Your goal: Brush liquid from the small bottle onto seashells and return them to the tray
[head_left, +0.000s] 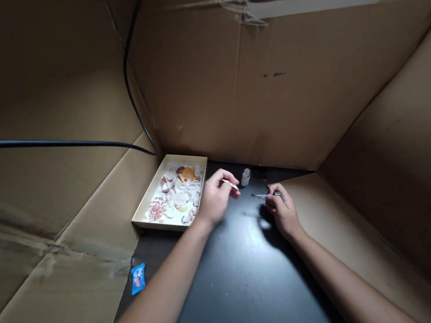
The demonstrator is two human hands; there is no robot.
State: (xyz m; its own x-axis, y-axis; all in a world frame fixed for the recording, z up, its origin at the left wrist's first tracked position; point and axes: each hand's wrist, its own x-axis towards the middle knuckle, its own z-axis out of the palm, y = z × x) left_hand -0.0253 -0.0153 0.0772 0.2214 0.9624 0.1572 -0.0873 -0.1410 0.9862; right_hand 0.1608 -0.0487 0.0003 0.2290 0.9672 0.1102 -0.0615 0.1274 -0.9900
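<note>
My left hand is closed in a pinch on a small pale seashell, just past the right side of a shallow box. Inside that cream-coloured box lie several seashells, white, orange and red-striped. In the fingers of my right hand is a thin tool with a metallic shaft, pointing left toward my other hand; its exact kind is too small to make out. Between and beyond the two hands a small clear glass bottle stands upright, touched by neither.
Cardboard walls enclose the black table at the back and sides. A blue packet lies near the left table edge. One black cable runs along the left wall. A flat cardboard piece lies at the right.
</note>
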